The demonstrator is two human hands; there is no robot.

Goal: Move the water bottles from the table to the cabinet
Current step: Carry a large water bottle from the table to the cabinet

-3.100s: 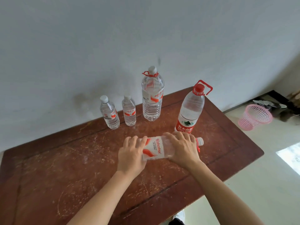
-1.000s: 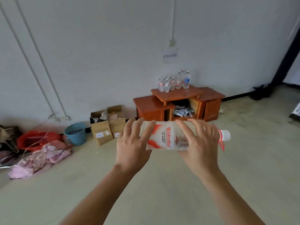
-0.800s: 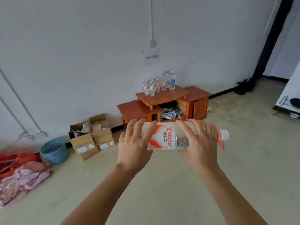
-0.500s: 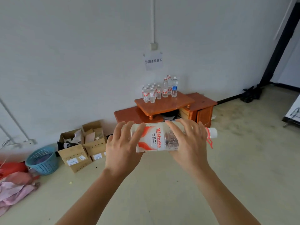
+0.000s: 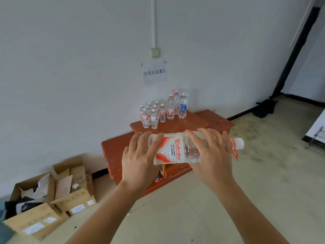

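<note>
A white wall is rising behind an orange cabinet (image 5: pixel 186 123) in mid-frame. The left hand (image 5: pixel 139 161) and the right hand (image 5: pixel 212 155) are curling round a big water bottle (image 5: pixel 173 150), up in the air before it. It may be slipping from the hands, or later knocking the small bottles (image 5: pixel 154 118) on top. It is lying sideways, with its cap (image 5: pixel 238 143) pointing to frame right.

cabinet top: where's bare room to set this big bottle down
Crowded: the back left of the raised top, where small bottles cluster. Free for the big bottle: the raised top's front strip and right end beside the blue-label bottle, and the lower right top.
</note>
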